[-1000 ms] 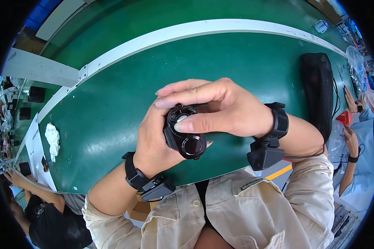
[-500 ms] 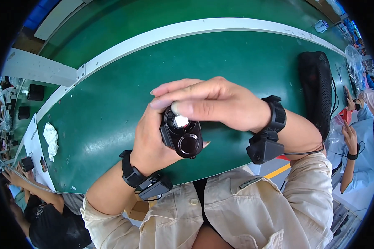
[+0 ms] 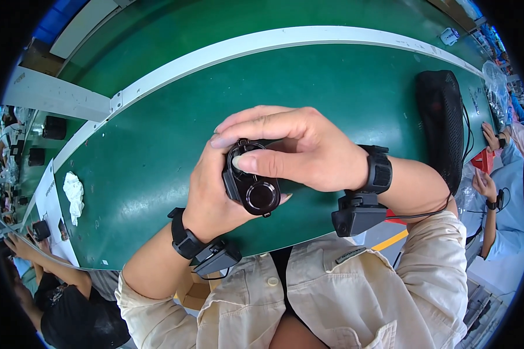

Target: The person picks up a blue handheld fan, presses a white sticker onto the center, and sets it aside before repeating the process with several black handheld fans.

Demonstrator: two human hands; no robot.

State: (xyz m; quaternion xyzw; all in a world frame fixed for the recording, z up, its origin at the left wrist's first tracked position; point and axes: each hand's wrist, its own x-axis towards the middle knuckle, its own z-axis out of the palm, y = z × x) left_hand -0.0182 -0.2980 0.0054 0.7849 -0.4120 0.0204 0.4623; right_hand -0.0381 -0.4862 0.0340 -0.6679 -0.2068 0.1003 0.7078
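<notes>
A glossy black device [image 3: 261, 198] with two round openings side by side is held above the green table. My left hand [image 3: 206, 183] is closed around its left side, with a fingertip showing at its right edge. My right hand [image 3: 308, 148] arches over from the right, its fingers lying over the far side against my left fingers. Its thumb presses into the upper round opening. What lies beneath that thumb is hidden.
On the table's left lies a crumpled white cloth or tissue [image 3: 73, 198] near a white sheet [image 3: 55, 218]. A black mesh pouch [image 3: 439, 116] lies at the right. A white rail [image 3: 273, 39] crosses the far side. Co-workers sit at both sides, one in light blue [image 3: 509, 198].
My right thumb has moved down over the upper opening, where something white showed before and is now covered. My right wrist has shifted slightly left. The black device has stayed nearly in place.
</notes>
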